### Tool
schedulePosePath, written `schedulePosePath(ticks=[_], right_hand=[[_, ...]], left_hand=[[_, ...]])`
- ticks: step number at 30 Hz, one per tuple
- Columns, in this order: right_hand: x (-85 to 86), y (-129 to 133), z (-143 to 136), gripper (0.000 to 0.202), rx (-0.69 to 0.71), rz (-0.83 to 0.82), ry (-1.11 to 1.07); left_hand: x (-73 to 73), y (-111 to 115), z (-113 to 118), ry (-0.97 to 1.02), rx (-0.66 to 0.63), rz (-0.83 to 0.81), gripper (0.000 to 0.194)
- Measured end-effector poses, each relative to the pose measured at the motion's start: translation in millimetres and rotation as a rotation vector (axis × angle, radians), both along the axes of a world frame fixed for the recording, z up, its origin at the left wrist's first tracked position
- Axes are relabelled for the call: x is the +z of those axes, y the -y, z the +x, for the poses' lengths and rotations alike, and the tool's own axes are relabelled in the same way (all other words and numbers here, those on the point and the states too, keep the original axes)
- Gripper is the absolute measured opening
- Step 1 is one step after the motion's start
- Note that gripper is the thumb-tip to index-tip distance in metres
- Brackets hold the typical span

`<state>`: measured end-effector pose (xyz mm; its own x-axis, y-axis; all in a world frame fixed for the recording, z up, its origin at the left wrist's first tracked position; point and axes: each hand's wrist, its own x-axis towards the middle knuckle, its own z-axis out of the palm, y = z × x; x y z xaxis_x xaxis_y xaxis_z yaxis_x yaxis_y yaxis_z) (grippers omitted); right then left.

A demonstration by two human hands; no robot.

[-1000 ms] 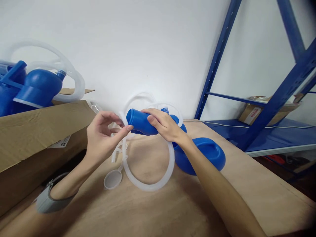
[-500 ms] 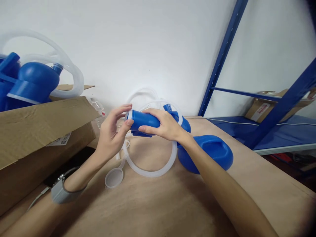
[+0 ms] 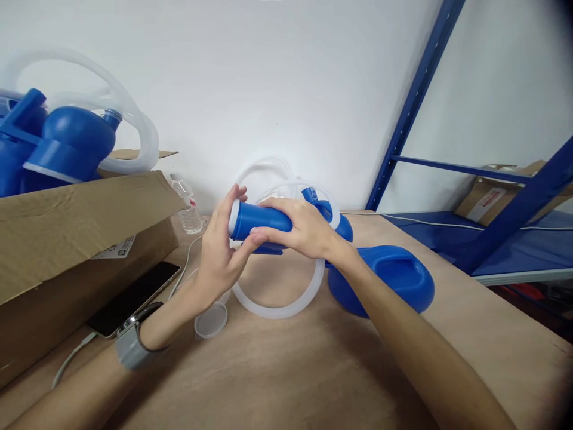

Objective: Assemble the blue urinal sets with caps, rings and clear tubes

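My right hand (image 3: 299, 226) is wrapped round a blue plastic cylinder (image 3: 262, 220), thumb on the near side. A white rim (image 3: 233, 218) circles its left end. Against that end my left hand (image 3: 224, 251) presses its palm, with the fingers up behind the rim and the thumb along the lower near side. A flat blue part (image 3: 268, 248) shows under the cylinder; I cannot tell how they join. Beyond and below, a whitish translucent hose (image 3: 277, 312) lies coiled. A round translucent cap (image 3: 211, 321) rests near my left wrist.
At right lies a blue container with a handle (image 3: 394, 280); another blue container (image 3: 344, 228) sits behind my right wrist. A cardboard box (image 3: 89, 221) at left holds blue containers (image 3: 78, 134) and hose. A phone (image 3: 134, 298), a clear bottle (image 3: 190, 212) and blue shelving (image 3: 416, 89) stand around.
My left hand has shifted from the rim's edge to lay its palm against the cylinder's end, thumb lower. My right hand keeps its hold. The view has moved slightly, showing more of the phone.
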<state>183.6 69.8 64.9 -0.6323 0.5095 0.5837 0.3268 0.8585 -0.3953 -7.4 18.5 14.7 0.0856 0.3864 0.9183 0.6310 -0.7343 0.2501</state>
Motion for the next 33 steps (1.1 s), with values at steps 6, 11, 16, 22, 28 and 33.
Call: schedulePosePath(ticks=[6,11,16,22,28,33], right_hand=[[-0.4,1.7,-3.4,0.052,0.014,-0.004,-0.026],[0.0,4.4,-4.5,0.052,0.034,0.004,-0.053],[-2.6,4.5,-5.9,0.05,0.093,0.046,-0.103],[6.0,5.8,7.1,0.058,0.004,0.157,-0.077],[11.5,-6.3,27.2,0.065,0.112,0.083,-0.068],[-5.2,-27.4,35.4,0.066,0.007,0.047,0.302]], left_hand=[[-0.5,1.6,0.2,-0.025,0.095,0.053,0.071],[-2.0,9.2,11.2,0.101,0.045,-0.007,0.066],[4.1,17.3,18.6,0.193,0.005,-0.046,0.061],[14.8,13.0,13.6,0.26,-0.371,-0.231,0.066],[32.1,2.0,0.3,0.425,-0.699,-0.747,0.067],[19.3,-23.0,-29.8,-0.046,-0.245,-0.847,0.051]])
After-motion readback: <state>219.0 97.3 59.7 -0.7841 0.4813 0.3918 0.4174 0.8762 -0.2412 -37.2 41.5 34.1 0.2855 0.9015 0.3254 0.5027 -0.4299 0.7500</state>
